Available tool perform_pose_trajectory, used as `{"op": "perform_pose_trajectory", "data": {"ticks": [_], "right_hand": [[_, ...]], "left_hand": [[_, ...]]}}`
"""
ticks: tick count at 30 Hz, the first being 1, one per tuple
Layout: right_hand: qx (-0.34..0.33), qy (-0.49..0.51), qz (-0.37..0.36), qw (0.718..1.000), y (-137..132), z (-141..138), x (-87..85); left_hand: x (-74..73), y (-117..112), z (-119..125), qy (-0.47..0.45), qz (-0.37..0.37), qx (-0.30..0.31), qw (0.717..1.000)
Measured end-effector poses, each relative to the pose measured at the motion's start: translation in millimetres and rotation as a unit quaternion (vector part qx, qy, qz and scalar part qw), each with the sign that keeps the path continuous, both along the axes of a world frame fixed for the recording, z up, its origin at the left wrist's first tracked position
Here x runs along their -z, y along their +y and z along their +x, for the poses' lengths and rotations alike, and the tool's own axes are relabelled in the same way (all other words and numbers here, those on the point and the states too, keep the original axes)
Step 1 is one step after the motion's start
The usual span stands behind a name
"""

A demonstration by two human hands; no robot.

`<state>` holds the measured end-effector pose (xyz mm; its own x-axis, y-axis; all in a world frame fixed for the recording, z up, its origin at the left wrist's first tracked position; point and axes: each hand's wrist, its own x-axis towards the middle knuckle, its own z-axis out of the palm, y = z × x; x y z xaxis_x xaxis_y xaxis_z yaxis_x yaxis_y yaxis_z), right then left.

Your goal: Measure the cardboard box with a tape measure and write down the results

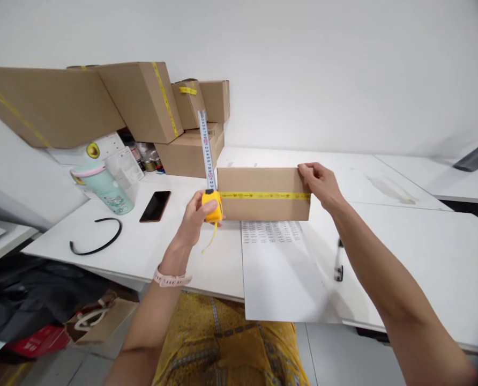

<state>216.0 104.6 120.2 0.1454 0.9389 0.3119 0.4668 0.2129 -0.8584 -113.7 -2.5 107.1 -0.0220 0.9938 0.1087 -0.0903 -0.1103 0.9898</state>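
My left hand [196,214] is closed around a yellow tape measure [212,207], thumb across its front. The white blade [207,153] sticks out upward along the left end of a cardboard box [263,182]. A yellow wrist strap hangs from the case. My right hand [318,182] pinches the box's upper right corner, thumb on the near face. The box is held up over the table, with a strip of yellow printed tape running along its side. Below it lies a paper sheet [279,279] with rows of writing, its top edge hidden behind the box.
Several cardboard boxes [142,102] are stacked at the back left. On the white table [207,273] are a phone [155,206], a mint tumbler [109,187], a black headband-like loop [116,236] and a pen [339,260]. An open paper bag [106,321] stands on the floor.
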Motion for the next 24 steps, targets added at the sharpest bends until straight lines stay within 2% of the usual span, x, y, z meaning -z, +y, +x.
{"op": "perform_pose_trajectory", "data": {"ticks": [3,6,8,9,13,15,19,24], "right_hand": [[0.072,-0.063,-0.001,0.995,21.0,-6.7,-19.4],[0.080,-0.113,0.055,0.989,36.3,-13.5,-22.7],[0.044,-0.123,0.099,0.986,39.7,-17.2,-20.9],[0.024,-0.126,0.107,0.986,39.3,-18.5,-19.8],[0.004,-0.169,0.097,0.981,31.2,-18.8,-17.7],[0.007,-0.206,0.122,0.971,28.5,-18.2,-17.6],[0.009,-0.277,0.180,0.944,31.0,-19.7,-16.8],[-0.015,-0.330,0.221,0.918,37.4,-22.5,-16.8]], "left_hand": [[-22.6,7.0,-1.2,0.023,0.021,0.004,1.000],[-28.4,-1.7,7.6,0.026,0.037,-0.024,0.999],[-22.4,-17.8,20.8,0.013,0.049,-0.015,0.999],[-17.1,-27.4,29.1,0.004,0.047,0.010,0.999],[8.9,-59.5,63.8,-0.044,-0.037,0.165,0.985],[20.2,-67.1,76.2,-0.068,-0.079,0.208,0.972],[37.4,-73.2,85.8,-0.089,-0.112,0.224,0.964],[50.7,-81.2,86.6,-0.096,-0.127,0.222,0.962]]}}
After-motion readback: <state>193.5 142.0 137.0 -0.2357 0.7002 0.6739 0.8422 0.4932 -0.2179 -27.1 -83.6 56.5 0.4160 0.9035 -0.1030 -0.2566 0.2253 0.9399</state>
